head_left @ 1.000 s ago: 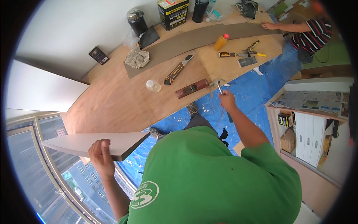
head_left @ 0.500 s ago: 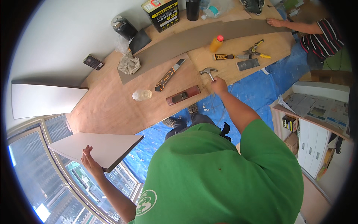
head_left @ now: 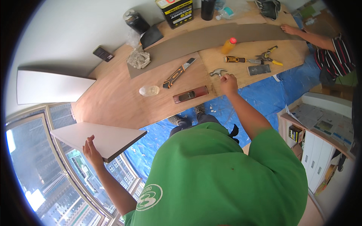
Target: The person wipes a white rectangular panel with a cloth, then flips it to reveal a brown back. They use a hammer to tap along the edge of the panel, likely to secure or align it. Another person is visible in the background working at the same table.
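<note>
My right hand (head_left: 229, 83) is closed around the handle of a claw hammer (head_left: 218, 72), whose metal head shows over the table's near edge. Fingers raised and stretched out, my left hand (head_left: 92, 151) is at the outer edge of a white panel (head_left: 113, 135) with a dark edge; whether it touches the panel I cannot tell. A red sanding block (head_left: 200, 91) lies left of the hammer. Beyond it are an orange-and-black utility knife (head_left: 175, 77) and a small clear bottle (head_left: 150, 90) on its side.
A long grey-brown sheet (head_left: 188, 39) curves across the wooden table (head_left: 109, 94). Another person's hand (head_left: 289, 29) rests on its right end. An orange bottle (head_left: 229, 45), a chisel (head_left: 236, 59), yellow-handled snips (head_left: 268, 56) and an adhesive can (head_left: 175, 14) stand or lie there. Blue sheeting (head_left: 260, 90) covers the floor.
My view has shifted slightly, so the table's things sit further right. My right hand still grips the hammer, its fist turned a little. My left hand stays by the white panel.
</note>
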The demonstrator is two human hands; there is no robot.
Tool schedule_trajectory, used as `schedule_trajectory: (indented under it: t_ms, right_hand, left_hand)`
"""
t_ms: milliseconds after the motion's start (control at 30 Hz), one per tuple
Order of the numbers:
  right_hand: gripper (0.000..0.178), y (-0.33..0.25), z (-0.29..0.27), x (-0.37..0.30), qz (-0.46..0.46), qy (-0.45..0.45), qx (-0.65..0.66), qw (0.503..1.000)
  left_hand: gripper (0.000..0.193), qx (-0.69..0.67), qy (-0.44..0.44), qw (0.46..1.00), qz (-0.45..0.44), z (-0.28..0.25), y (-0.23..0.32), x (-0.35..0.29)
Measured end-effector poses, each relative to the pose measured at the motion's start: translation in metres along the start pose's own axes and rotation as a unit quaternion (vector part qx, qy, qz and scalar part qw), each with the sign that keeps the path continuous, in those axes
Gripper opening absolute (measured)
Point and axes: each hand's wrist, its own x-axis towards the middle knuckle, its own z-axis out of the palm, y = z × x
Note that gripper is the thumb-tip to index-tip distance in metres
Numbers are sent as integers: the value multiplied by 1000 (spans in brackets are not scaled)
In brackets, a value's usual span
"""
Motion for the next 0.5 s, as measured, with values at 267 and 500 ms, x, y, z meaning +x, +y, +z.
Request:
schedule_trajectory:
  t_ms: [267, 500]
  right_hand:
    - [17, -155, -69, -46, -110, -318, 387, 858]
    - [32, -275, -186, -97, -444, -727, 313, 420]
  left_hand:
    - [54, 2, 8, 1000, -14, -2, 18, 0]
    - [50, -3, 13, 1000, -13, -2, 13, 0]
